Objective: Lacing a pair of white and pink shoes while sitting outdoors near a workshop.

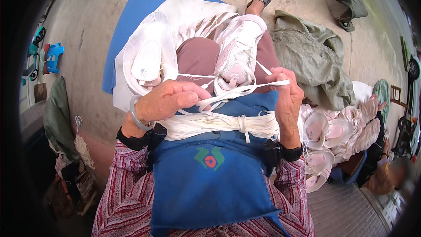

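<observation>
Shoe (244, 39), one, set over the lap between the knees, toe end to the far side and slightly right, ankle opening to the near side. Handling, as judged: light, with a soft mesh upper likely to give under pressure, and the pale fabric apt to be soiled or creased; best taken hold of by the sides near the opening, with the lace (247, 90) gripped close to its ends, being flat, limp and possibly a little slippery. Appearance: white mesh, pale pink panels at toe and sides, pink padded tongue with a small white tab; white lace threaded in part, with long strands left loose across the opening. Whether a sole is fitted cannot be told. Right hand (288, 101): at the right of the opening, lace pinched between thumb and fingers, a short free end projecting. Left hand (164, 101): at the near left, fingers curled, lace strands at the fingertips; whether they are pinched cannot be told. Adjoining: a tied bundle of white laces (197, 125), laid across the blue apron (210, 202) on the near side; a white shoe piece (147, 59) to the left; stacked pale shoe pieces (364, 118) to the right.
</observation>
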Demonstrator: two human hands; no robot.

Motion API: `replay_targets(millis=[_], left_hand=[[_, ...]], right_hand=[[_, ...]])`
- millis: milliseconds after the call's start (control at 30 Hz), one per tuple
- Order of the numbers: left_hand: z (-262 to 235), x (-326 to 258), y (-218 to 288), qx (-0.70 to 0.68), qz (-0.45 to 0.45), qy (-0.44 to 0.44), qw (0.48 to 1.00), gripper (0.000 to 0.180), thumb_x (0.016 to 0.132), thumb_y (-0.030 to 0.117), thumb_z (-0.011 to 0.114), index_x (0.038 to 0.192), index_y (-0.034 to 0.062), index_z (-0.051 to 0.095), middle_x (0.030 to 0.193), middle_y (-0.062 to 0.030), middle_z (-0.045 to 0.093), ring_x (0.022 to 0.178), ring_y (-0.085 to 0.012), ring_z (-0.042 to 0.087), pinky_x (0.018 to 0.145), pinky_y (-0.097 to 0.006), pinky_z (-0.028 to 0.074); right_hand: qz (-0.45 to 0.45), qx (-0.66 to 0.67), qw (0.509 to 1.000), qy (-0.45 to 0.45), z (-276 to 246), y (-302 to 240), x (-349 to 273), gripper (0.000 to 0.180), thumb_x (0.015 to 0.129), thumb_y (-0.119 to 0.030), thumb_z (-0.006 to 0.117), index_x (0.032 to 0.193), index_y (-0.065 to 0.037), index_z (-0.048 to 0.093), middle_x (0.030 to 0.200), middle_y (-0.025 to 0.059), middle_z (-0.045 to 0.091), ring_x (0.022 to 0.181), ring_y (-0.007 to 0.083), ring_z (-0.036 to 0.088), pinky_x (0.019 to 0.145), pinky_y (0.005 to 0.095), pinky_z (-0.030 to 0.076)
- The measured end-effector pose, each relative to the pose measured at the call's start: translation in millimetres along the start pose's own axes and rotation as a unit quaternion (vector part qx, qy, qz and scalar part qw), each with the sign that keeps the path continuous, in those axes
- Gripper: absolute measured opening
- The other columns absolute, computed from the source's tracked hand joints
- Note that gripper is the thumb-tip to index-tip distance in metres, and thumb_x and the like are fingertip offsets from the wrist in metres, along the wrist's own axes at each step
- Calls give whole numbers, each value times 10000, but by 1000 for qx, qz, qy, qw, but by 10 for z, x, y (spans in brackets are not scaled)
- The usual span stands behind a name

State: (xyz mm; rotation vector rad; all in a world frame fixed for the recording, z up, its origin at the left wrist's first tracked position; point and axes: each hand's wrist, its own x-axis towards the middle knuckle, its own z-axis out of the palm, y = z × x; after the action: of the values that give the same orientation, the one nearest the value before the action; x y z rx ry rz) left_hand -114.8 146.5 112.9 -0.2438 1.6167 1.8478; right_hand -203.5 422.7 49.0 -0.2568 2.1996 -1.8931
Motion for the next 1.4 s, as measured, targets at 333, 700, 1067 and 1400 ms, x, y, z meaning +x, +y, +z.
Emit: replay_targets(millis=[333,700,1067,1400], left_hand=[[-1347,-1302,-175,153,102,507,842,331,1003,252,484,1211,18,593,881,25,655,481,43,291,400,-148,240],[-2151,-1534,-367,146,284,741,590,270,993,171,463,1206,54,582,903,-11,674,478,9,312,403,-164,255],[-510,420,-140,181,282,360,871,269,994,199,502,1152,17,622,995,-57,697,780,-76,596,715,-214,493],[-98,1141,-216,299,236,321,867,304,1014,198,430,1246,32,536,994,-55,692,635,-80,570,577,-217,485]], right_hand=[[7,454,875,166,-1840,218,71,329,1036,-293,377,912,-36,539,608,-1,417,659,165,498,757,362,470],[31,404,837,368,-2682,463,-17,288,1021,-248,369,868,-41,497,541,-40,278,432,78,264,373,231,215],[-66,-263,963,-3,-427,228,174,346,1005,-309,456,1090,-38,652,897,101,620,769,249,606,666,336,480],[-135,-307,937,-100,-55,357,393,203,919,-150,569,1097,-69,626,929,139,609,814,344,613,698,399,504]])
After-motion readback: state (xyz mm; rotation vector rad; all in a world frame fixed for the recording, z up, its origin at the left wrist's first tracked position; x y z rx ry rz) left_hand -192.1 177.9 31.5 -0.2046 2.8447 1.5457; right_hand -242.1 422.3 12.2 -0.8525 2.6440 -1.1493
